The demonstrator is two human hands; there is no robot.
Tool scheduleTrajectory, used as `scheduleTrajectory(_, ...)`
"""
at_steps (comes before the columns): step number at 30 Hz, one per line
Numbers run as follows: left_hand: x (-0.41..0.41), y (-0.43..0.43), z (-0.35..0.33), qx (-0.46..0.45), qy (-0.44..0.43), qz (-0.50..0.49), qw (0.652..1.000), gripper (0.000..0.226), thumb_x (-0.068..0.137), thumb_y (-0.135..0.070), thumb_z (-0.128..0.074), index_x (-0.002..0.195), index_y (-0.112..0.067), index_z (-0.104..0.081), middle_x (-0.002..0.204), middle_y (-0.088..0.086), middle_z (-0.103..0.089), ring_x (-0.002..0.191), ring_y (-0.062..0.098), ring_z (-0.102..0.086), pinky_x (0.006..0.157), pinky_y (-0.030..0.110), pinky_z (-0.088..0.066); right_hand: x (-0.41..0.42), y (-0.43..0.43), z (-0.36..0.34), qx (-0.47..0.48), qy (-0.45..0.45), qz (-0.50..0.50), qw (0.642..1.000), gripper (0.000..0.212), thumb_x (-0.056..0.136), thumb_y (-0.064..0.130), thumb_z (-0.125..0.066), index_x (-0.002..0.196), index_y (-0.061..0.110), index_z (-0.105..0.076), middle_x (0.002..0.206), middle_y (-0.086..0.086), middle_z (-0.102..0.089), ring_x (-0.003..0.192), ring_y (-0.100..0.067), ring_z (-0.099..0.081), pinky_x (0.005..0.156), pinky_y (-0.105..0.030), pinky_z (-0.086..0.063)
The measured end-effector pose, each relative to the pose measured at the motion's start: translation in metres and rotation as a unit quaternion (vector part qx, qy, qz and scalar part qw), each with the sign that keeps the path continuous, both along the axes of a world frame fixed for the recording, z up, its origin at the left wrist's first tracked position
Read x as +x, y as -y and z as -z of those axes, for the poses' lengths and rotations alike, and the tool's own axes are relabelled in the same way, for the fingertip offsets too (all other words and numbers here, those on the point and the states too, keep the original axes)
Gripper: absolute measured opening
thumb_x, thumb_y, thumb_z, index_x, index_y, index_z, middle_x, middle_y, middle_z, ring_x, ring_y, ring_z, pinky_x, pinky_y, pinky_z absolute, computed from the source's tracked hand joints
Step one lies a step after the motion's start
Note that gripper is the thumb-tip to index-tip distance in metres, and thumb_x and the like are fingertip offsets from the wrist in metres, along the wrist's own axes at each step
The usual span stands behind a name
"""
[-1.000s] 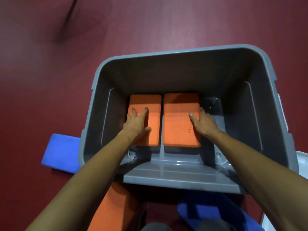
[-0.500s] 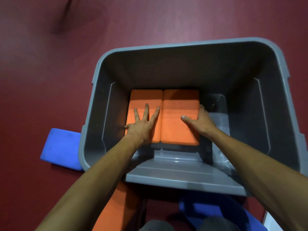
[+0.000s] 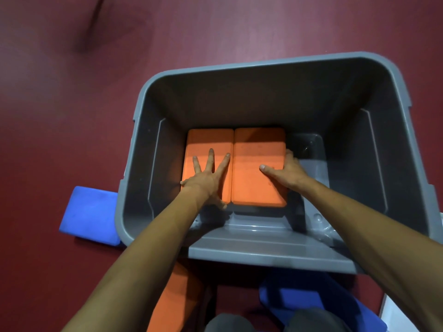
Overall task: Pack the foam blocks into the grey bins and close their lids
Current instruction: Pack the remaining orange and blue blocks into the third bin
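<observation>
Bin (image 3: 263, 97): grey moulded plastic, smooth. The walls have a dull satin finish. The bin floor and near ledge are glossier and carry light reflections.

Left block (image 3: 208, 142) and right block (image 3: 254, 164), inside the bin: orange foam, matt, finely grained.

Side block (image 3: 91, 214), left of the bin: blue foam, matt, faintly mottled.

Near orange block (image 3: 175, 300) and near blue block (image 3: 299, 295), in front of the bin: matt and foam-like. Both lie in shadow, so finer texture cannot be told.

Floor (image 3: 72, 116), around the bin: dark red, matt and even, with a weak sheen beyond the bin.

White panel (image 3: 389, 317), front right of the bin: smooth; material cannot be told.
</observation>
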State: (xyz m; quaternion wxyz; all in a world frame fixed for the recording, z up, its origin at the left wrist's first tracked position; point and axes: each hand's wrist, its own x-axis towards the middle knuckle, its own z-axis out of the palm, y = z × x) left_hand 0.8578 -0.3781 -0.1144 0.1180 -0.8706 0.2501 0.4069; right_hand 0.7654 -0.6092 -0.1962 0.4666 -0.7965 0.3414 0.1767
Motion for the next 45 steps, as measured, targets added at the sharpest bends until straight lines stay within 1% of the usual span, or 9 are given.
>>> scheduleTrajectory(14,0.0,-0.001,0.001,-0.002,-0.008,-0.018,1.0,0.148,0.064,-0.052,-0.09,0.143,-0.054,0.035,0.152,-0.007,0.049,0.145,0.047,0.031,0.098,0.083,-0.03,-0.003,-0.002,-0.011,0.025,-0.007,0.012,1.0,0.125,0.051,0.087,-0.069,0.151,0.036,-0.015,0.146,-0.011,-0.042,0.126,-0.037,-0.053,0.097,-0.057,-0.052)
scheduleTrajectory(19,-0.001,0.0,0.0,-0.006,-0.01,-0.021,1.0,0.148,0.064,-0.052,-0.09,0.143,-0.054,0.035,0.152,-0.007,0.05,0.144,0.047,0.032,0.099,0.083,-0.03,-0.003,-0.002,-0.011,0.027,-0.013,0.007,1.0,0.122,0.054,0.085,-0.069,0.151,0.036,-0.014,0.147,-0.012,-0.041,0.127,-0.038,-0.052,0.099,-0.058,-0.051)
scheduleTrajectory(23,-0.003,0.001,0.003,-0.02,-0.019,-0.042,0.999,0.145,0.062,-0.065,-0.085,0.142,-0.056,0.035,0.151,-0.009,0.051,0.142,0.045,0.037,0.099,0.087,-0.022,-0.002,-0.001,-0.008,0.038,-0.022,0.017,0.999,0.129,0.044,0.091,-0.065,0.15,0.038,-0.014,0.146,-0.011,-0.042,0.126,-0.037,-0.052,0.101,-0.057,-0.049)
scheduleTrajectory(27,-0.005,0.001,0.011,-0.058,-0.005,-0.075,0.995,0.131,0.064,-0.083,-0.07,0.143,-0.059,0.032,0.151,-0.012,0.05,0.141,0.044,0.039,0.097,0.089,-0.017,0.001,-0.002,-0.016,0.103,-0.004,0.067,0.992,0.116,0.062,0.06,-0.087,0.151,0.032,-0.017,0.143,-0.01,-0.047,0.127,-0.035,-0.052,0.104,-0.057,-0.047)
scheduleTrajectory(31,-0.008,-0.006,0.013,-0.102,0.063,-0.149,0.982,0.134,0.057,-0.08,-0.077,0.15,-0.057,0.017,0.158,0.0,0.041,0.147,0.048,0.025,0.102,0.085,-0.021,-0.007,0.007,-0.022,0.181,-0.03,0.154,0.971,0.109,0.061,0.034,-0.096,0.146,0.018,-0.029,0.131,-0.006,-0.057,0.115,-0.028,-0.061,0.099,-0.051,-0.053)
scheduleTrajectory(34,-0.007,-0.003,0.01,-0.102,0.127,-0.248,0.955,0.147,0.053,-0.079,-0.081,0.156,-0.039,0.017,0.162,0.028,0.015,0.15,0.05,0.002,0.108,0.075,-0.027,-0.015,0.018,-0.028,0.204,-0.053,0.181,0.961,0.103,0.058,0.03,-0.096,0.143,0.019,-0.038,0.127,-0.008,-0.062,0.106,-0.028,-0.064,0.09,-0.047,-0.056)
scheduleTrajectory(37,0.002,0.004,0.004,-0.066,0.125,-0.277,0.95,0.151,0.051,-0.078,-0.082,0.154,-0.039,0.022,0.159,0.032,-0.005,0.146,0.049,-0.013,0.106,0.069,-0.033,-0.016,0.033,-0.039,0.21,-0.06,0.194,0.956,0.104,0.057,0.025,-0.096,0.143,0.019,-0.037,0.127,-0.009,-0.06,0.105,-0.03,-0.063,0.091,-0.051,-0.055)
scheduleTrajectory(42,-0.007,0.013,0.002,-0.064,0.071,-0.256,0.962,0.142,0.059,-0.058,-0.09,0.147,-0.06,0.021,0.162,0.017,0.019,0.146,0.055,-0.004,0.105,0.077,-0.029,-0.018,0.052,-0.063,0.193,-0.056,0.175,0.964,0.106,0.067,0.017,-0.09,0.15,0.023,-0.025,0.13,-0.009,-0.056,0.106,-0.029,-0.06,0.082,-0.044,-0.053)
scheduleTrajectory(45,-0.012,0.014,0.003,-0.063,0.061,-0.191,0.978,0.146,0.056,-0.05,-0.093,0.141,-0.066,0.024,0.163,0.016,0.02,0.145,0.057,-0.008,0.104,0.077,-0.029,-0.02,0.062,-0.075,0.171,-0.016,0.176,0.969,0.103,0.063,0.013,-0.088,0.148,0.029,-0.032,0.124,-0.009,-0.063,0.101,-0.03,-0.066,0.086,-0.046,-0.057)
